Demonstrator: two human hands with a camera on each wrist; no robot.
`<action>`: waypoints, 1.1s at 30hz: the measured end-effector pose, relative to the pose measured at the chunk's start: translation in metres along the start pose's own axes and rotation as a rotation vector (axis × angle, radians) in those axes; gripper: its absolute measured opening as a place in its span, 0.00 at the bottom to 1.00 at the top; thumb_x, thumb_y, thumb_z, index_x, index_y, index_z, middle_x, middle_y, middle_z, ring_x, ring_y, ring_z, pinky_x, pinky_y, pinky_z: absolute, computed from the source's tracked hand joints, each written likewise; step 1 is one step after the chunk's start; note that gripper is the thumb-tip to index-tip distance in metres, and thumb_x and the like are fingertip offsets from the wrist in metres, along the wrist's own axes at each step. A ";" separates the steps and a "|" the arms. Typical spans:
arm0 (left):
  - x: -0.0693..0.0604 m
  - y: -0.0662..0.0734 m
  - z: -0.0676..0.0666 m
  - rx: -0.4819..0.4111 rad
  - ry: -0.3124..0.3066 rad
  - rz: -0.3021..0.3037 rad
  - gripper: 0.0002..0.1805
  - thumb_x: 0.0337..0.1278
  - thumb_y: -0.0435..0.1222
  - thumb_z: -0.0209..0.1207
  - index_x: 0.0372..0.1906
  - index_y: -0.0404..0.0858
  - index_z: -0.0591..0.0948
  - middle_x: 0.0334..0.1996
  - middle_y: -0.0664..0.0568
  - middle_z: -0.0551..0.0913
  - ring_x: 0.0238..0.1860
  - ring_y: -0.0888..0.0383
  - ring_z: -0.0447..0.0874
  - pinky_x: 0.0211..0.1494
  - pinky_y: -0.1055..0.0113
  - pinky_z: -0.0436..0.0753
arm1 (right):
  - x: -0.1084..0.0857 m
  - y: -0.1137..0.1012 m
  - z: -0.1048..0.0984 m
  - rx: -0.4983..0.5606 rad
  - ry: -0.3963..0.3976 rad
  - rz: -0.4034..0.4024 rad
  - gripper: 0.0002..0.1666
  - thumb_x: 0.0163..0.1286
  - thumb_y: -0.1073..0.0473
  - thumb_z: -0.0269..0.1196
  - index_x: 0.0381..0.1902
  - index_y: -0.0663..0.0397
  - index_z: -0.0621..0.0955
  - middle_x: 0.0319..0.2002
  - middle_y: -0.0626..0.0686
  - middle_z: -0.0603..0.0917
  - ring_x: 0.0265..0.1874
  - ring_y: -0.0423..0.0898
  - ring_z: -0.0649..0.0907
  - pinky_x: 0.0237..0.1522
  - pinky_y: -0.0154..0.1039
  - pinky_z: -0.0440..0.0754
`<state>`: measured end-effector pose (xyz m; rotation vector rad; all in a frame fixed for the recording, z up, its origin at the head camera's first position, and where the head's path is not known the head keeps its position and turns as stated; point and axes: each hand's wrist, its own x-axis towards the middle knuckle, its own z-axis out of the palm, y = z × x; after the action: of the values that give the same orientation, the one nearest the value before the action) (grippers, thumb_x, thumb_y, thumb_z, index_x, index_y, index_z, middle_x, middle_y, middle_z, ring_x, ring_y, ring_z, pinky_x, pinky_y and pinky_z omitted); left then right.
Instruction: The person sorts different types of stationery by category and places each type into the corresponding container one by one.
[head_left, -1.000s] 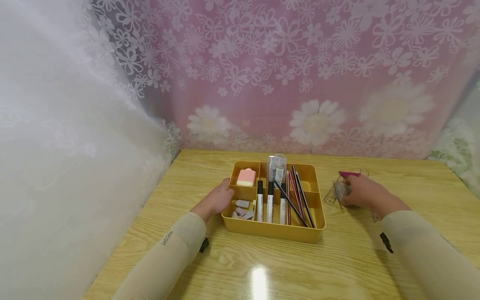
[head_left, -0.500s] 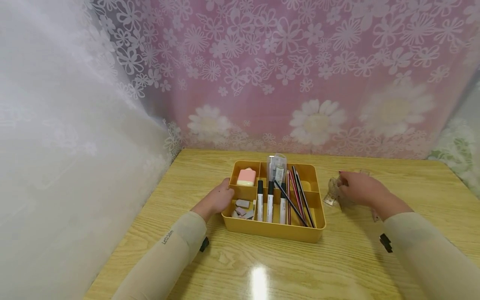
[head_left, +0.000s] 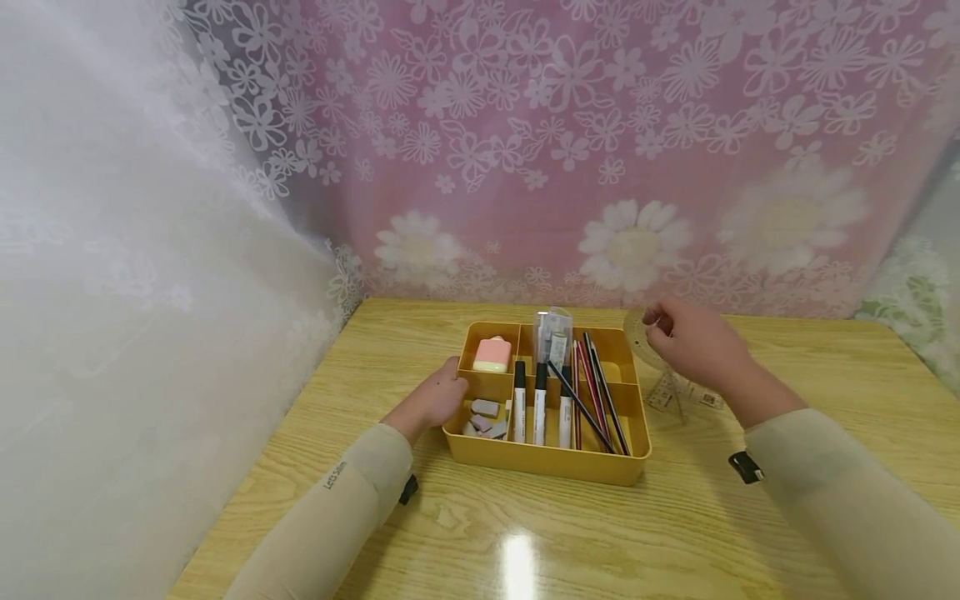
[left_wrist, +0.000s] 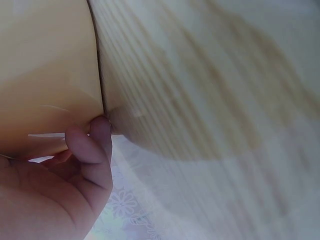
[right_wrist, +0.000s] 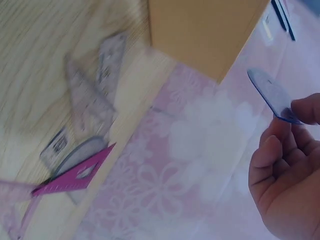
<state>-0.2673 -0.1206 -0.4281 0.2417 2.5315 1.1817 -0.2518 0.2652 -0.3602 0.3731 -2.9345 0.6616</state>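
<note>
My right hand point(head_left: 697, 346) pinches a clear, rounded protractor point(right_wrist: 270, 95) between thumb and fingers, raised off the table just right of a yellow divided organizer box point(head_left: 547, 465). My left hand point(head_left: 433, 398) grips the box's left side; in the left wrist view its fingers point(left_wrist: 85, 147) curl at the box wall. Below my right hand lie clear rulers and set squares point(right_wrist: 87, 92). A magenta set square point(right_wrist: 75, 172) shows among them in the right wrist view, with another curved clear piece point(right_wrist: 82, 152) beside it; in the head view my hand hides it.
The box holds a pink and cream case point(head_left: 492, 355), several erasers point(head_left: 486, 408), black-capped markers point(head_left: 541, 408), pencils point(head_left: 611, 400) and a clear packet point(head_left: 555, 337). A floral curtain point(head_left: 525, 167) hangs behind the wooden table point(head_left: 465, 533).
My right hand has lifted the protractor from the pile of rulers and moved it up and left towards the box's back right corner. My left hand has stayed in place.
</note>
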 end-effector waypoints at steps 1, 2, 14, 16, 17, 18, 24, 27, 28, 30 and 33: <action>0.000 0.000 0.000 0.002 0.000 -0.001 0.31 0.75 0.41 0.36 0.78 0.35 0.53 0.75 0.40 0.62 0.76 0.46 0.57 0.76 0.46 0.55 | 0.001 -0.005 0.001 0.007 0.014 -0.007 0.12 0.76 0.56 0.53 0.50 0.55 0.77 0.42 0.58 0.83 0.29 0.49 0.79 0.30 0.48 0.77; 0.000 0.000 0.000 0.001 0.001 -0.005 0.31 0.75 0.41 0.36 0.78 0.36 0.53 0.75 0.40 0.62 0.76 0.46 0.56 0.76 0.46 0.55 | 0.002 -0.009 0.002 0.011 0.024 -0.014 0.12 0.76 0.57 0.53 0.50 0.56 0.77 0.42 0.58 0.83 0.29 0.50 0.79 0.30 0.47 0.77; 0.001 0.001 0.002 0.017 0.001 -0.019 0.32 0.76 0.42 0.36 0.79 0.36 0.52 0.75 0.41 0.62 0.75 0.47 0.57 0.75 0.46 0.56 | 0.008 -0.019 0.020 -0.016 -0.048 -0.018 0.13 0.76 0.58 0.54 0.53 0.57 0.77 0.35 0.53 0.82 0.23 0.47 0.76 0.27 0.44 0.75; 0.001 0.001 0.001 0.015 0.003 -0.021 0.32 0.76 0.42 0.36 0.79 0.36 0.52 0.75 0.41 0.61 0.75 0.47 0.57 0.75 0.46 0.56 | 0.009 -0.019 0.021 -0.018 -0.052 -0.014 0.14 0.76 0.57 0.54 0.53 0.57 0.77 0.34 0.53 0.81 0.23 0.47 0.75 0.26 0.44 0.75; 0.000 0.001 0.001 0.013 0.004 -0.021 0.32 0.76 0.42 0.36 0.79 0.36 0.52 0.75 0.41 0.61 0.75 0.47 0.57 0.75 0.46 0.56 | 0.009 -0.019 0.022 -0.016 -0.054 -0.011 0.14 0.76 0.57 0.54 0.54 0.57 0.77 0.34 0.53 0.81 0.22 0.47 0.75 0.26 0.44 0.75; 0.000 0.001 0.001 0.011 0.004 -0.022 0.32 0.76 0.42 0.36 0.79 0.36 0.52 0.75 0.41 0.61 0.76 0.47 0.57 0.75 0.46 0.56 | 0.010 -0.019 0.022 -0.016 -0.055 -0.009 0.14 0.76 0.57 0.54 0.54 0.57 0.77 0.34 0.53 0.82 0.22 0.47 0.75 0.26 0.44 0.75; 0.001 0.000 0.001 0.010 0.001 -0.027 0.32 0.76 0.42 0.36 0.79 0.36 0.52 0.75 0.41 0.62 0.75 0.47 0.57 0.75 0.45 0.56 | 0.008 -0.022 0.023 -0.027 -0.055 -0.011 0.16 0.75 0.55 0.58 0.55 0.57 0.77 0.37 0.53 0.83 0.25 0.46 0.79 0.29 0.46 0.79; 0.002 0.000 0.001 0.013 0.003 -0.038 0.32 0.76 0.43 0.36 0.79 0.37 0.52 0.75 0.41 0.62 0.75 0.47 0.58 0.75 0.46 0.56 | 0.006 -0.022 0.023 -0.023 -0.069 -0.007 0.17 0.75 0.55 0.58 0.56 0.58 0.77 0.37 0.53 0.84 0.24 0.46 0.79 0.29 0.45 0.79; 0.002 0.000 0.001 0.013 0.005 -0.041 0.32 0.76 0.43 0.36 0.79 0.37 0.52 0.75 0.41 0.62 0.75 0.47 0.58 0.75 0.46 0.56 | 0.005 -0.021 0.023 -0.021 -0.075 -0.004 0.17 0.76 0.55 0.58 0.56 0.58 0.77 0.37 0.53 0.83 0.24 0.46 0.78 0.28 0.44 0.78; 0.001 -0.001 0.002 0.014 0.009 -0.036 0.32 0.76 0.42 0.36 0.79 0.36 0.52 0.75 0.41 0.61 0.75 0.47 0.58 0.75 0.46 0.56 | 0.004 -0.019 0.023 -0.020 -0.080 0.004 0.17 0.76 0.55 0.57 0.56 0.58 0.77 0.36 0.53 0.83 0.22 0.46 0.77 0.25 0.43 0.76; 0.002 -0.001 0.002 0.008 0.008 -0.029 0.32 0.75 0.42 0.36 0.79 0.36 0.52 0.75 0.41 0.62 0.75 0.47 0.58 0.75 0.46 0.56 | 0.002 -0.012 0.021 -0.023 -0.082 0.015 0.16 0.76 0.55 0.55 0.56 0.58 0.77 0.34 0.53 0.82 0.20 0.47 0.74 0.23 0.43 0.73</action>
<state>-0.2683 -0.1195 -0.4300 0.2025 2.5388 1.1637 -0.2520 0.2454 -0.3739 0.3859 -3.0225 0.6279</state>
